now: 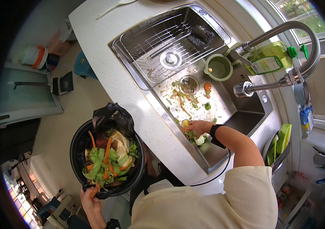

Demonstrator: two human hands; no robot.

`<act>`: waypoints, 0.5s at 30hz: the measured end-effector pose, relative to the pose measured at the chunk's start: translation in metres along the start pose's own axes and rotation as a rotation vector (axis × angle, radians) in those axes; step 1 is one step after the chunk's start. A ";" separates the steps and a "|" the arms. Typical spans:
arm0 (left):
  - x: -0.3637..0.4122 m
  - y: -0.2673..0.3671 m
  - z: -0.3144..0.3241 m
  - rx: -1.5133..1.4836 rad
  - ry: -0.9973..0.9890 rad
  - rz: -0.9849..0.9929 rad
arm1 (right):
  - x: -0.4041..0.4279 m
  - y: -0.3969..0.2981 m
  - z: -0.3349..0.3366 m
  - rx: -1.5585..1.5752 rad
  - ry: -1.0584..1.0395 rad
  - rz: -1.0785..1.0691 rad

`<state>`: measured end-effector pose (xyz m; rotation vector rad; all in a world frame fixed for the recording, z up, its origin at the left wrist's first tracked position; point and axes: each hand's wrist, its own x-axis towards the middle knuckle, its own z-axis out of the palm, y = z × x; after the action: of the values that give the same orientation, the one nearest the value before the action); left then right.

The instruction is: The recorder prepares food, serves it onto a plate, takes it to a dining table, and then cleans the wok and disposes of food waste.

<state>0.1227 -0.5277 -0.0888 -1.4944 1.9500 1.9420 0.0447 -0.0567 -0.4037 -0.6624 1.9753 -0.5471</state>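
Observation:
My left hand (91, 200) grips the lower rim of a round black bin (74, 154), which is lined with a black plastic bag (113, 111). Green leaves, orange peel strips and pale rinds (105, 160) fill the bin. In the stainless steel sink (222, 114), my right hand (198, 128) is down at the near left side, fingers closed around some vegetable scraps, with a yellow bit at the fingertips. Green and white scraps (199, 140) lie just under this hand. More wet scraps (191, 100) are scattered over the sink floor around the round drain strainer (189, 85).
A wire rack (162, 43) spans the far sink part. A green strainer pot (219, 67), a dish soap bottle (271, 58) and a bent metal faucet (291, 27) stand right. A bowl with green pieces (278, 148) sits at the counter's right. A blue stool (84, 65) is on the floor.

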 end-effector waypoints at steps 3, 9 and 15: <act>-0.002 -0.001 0.002 -0.034 -0.050 0.005 | -0.004 0.005 0.015 0.039 -0.034 -0.076; -0.003 -0.006 -0.008 -0.029 -0.039 -0.040 | -0.007 -0.015 0.039 -0.079 -0.500 0.199; -0.001 -0.004 -0.009 -0.040 -0.136 -0.070 | 0.001 -0.017 0.054 -0.130 -0.556 0.298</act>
<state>0.1311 -0.5328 -0.0892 -1.3792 1.7903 2.0068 0.0961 -0.0759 -0.4177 -0.5149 1.5461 -0.0384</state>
